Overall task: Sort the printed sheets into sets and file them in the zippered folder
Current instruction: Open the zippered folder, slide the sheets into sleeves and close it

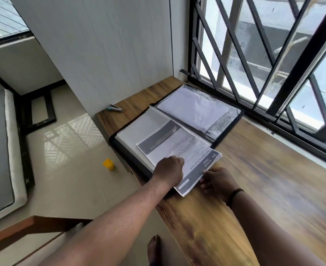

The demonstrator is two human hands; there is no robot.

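The zippered folder (229,120) lies open on the wooden desk (254,189) by the window, a printed sheet (194,169) jutting from its near sleeve. The left hand (170,169) presses curled fingers on the sheet; the right hand (217,181) pinches its near edge

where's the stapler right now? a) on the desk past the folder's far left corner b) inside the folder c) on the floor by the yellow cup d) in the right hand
a: the stapler lies on the desk beyond the open folder, touching neither hand.
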